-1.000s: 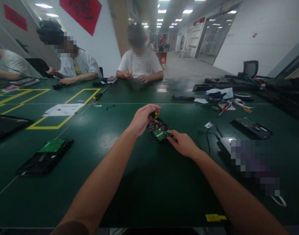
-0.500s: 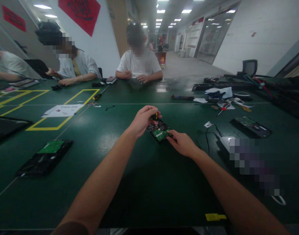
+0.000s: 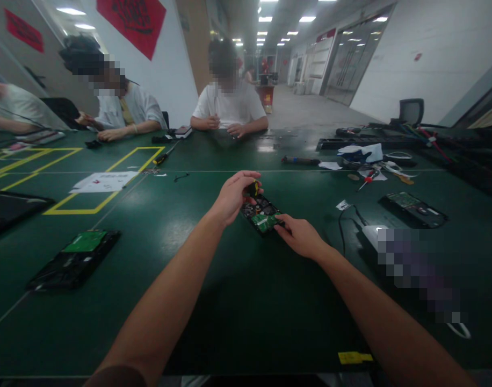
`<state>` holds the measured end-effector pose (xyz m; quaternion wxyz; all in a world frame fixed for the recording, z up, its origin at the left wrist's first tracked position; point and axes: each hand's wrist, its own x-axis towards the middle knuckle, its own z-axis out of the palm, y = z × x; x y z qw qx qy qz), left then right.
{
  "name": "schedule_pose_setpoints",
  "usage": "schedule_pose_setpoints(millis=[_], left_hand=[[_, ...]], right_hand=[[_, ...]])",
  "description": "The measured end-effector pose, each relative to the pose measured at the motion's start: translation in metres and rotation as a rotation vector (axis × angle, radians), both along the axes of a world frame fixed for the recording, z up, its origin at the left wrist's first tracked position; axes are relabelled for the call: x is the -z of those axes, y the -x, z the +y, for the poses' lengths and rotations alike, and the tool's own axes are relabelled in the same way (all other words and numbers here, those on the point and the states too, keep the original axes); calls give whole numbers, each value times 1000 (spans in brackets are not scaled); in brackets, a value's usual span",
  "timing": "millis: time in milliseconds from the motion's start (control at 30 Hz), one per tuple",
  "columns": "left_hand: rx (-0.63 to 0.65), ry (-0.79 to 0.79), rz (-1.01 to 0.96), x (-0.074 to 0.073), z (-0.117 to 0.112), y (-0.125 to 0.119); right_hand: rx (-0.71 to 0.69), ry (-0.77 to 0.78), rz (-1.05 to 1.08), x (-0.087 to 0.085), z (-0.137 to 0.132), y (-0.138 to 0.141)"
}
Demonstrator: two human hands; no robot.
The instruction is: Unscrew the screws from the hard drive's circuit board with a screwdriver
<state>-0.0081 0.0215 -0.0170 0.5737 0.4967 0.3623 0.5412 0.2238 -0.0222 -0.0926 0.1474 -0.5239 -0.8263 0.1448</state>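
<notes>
In the middle of the table lies a small opened electronic device (image 3: 266, 216), a black housing with a green circuit board on its near part. My left hand (image 3: 234, 199) is closed around the black-and-yellow handle of a screwdriver (image 3: 253, 188) above the device's far left end. The fingers hide the screwdriver's tip, so I cannot see whether it touches anything. My right hand (image 3: 296, 232) pinches the device's right edge beside the board, thumb and fingers pressed together.
Another opened device (image 3: 74, 258) lies at left, and one (image 3: 414, 208) at right. A cabled white object (image 3: 370, 234), partly blurred, is right of my hand. Farther back are a red-handled screwdriver (image 3: 367, 179), a dark cylindrical tool (image 3: 300, 160) and a yellow-black screwdriver (image 3: 161, 158). Co-workers sit opposite.
My left hand has risen slightly and turned, showing more of the screwdriver's handle. My right hand and the device look the same.
</notes>
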Motion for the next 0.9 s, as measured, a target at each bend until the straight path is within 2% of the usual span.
schedule_pose_setpoints(millis=[100,233,667,767,900], left_hand=[[36,6,-68,1,1,0],[35,-11,-66,2,1,-1],[-29,-58,132,-2,-1,3],[5,-48,120,-4,-3,2],[75,10,10,-4,-5,0]], right_hand=[[-1,1,11,0,0,0],[9,-4,5,-1,-1,0],[3,-3,8,-2,-1,0],[-1,-10,9,0,-1,0],[-4,-22,23,2,0,0]])
